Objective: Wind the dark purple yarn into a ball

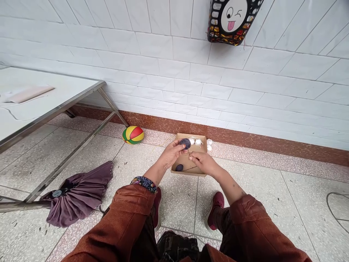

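One white-topped table (54, 79) on a metal frame fills your far left, with a folded beige thing (32, 94) lying on it. Below, a half-folded purple umbrella (81, 198) spreads over the floor by the table's frame, and a red, yellow and green ball (133, 135) sits near its far leg. Ahead of you an open cardboard box (185, 160) rests on the floor near the wall, partly hidden by your hands; white balls (198, 142) lie in its far part, and more sit just outside its right side. Higher up, a black basket (218, 29) with a winking-face sticker hangs against the tiles, and a thin dark wire (327, 198) curves at your far right. Between your hands, your left hand (171, 154) has thumb and fingers closed around a dark grey yarn ball (185, 143), above the box, roundish with wound strands showing. A smaller dark ball (179, 167) lies in the box's near left corner, while your right hand (203, 162) pinches dark thread (189, 152) between thumb and forefinger
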`<action>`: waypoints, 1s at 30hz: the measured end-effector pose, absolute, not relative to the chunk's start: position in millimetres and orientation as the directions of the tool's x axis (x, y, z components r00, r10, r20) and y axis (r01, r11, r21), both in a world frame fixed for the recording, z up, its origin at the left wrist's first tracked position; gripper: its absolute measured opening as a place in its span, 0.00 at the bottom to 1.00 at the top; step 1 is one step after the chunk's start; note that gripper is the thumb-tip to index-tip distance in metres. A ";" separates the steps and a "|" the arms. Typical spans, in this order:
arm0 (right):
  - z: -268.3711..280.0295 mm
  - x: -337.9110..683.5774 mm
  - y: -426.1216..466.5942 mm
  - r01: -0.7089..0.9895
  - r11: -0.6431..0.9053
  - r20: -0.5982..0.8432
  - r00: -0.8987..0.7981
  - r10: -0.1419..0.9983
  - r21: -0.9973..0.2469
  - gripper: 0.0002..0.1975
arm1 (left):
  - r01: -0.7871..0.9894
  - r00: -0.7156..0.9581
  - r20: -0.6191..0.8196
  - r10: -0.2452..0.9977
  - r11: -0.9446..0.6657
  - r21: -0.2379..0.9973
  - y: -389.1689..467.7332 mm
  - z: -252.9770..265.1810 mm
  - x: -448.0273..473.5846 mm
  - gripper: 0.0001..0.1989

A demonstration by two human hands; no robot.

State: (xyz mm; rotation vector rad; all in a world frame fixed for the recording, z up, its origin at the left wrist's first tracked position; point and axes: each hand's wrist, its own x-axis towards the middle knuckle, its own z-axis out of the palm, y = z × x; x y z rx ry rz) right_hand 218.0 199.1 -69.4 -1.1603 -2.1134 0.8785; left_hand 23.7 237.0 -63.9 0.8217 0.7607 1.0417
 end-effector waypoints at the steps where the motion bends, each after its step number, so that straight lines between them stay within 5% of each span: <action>1: -66.3 216.3 196.9 0.460 0.434 0.170 -0.510 0.843 -0.774 0.13 | -0.379 0.293 -0.163 0.942 0.271 0.885 238.6 -66.6 22.4 0.19; 4: -53.5 216.7 193.1 0.353 0.439 0.194 -0.554 0.810 -0.827 0.15 | -0.160 0.270 -0.160 0.950 0.208 0.965 240.1 -73.5 20.4 0.21; 8: -41.3 227.5 196.0 0.307 0.397 0.271 -0.381 0.884 -0.865 0.15 | 0.026 0.382 -0.098 0.919 0.096 0.995 235.9 -79.3 23.6 0.27; 15: -52.7 238.9 210.2 0.424 0.302 0.280 -0.115 0.953 -0.854 0.16 | -0.193 0.708 0.043 0.705 0.134 0.972 217.8 -60.2 32.2 0.41; 23: -74.5 222.2 209.7 0.548 0.281 0.179 -0.232 0.956 -0.788 0.13 | -0.427 0.483 0.013 0.876 0.222 0.876 224.9 -54.9 30.8 0.21; 30: -55.5 213.8 194.8 0.372 0.402 0.206 -0.468 0.860 -0.837 0.14 | -0.062 0.249 -0.066 0.966 0.084 0.995 240.8 -74.2 19.1 0.22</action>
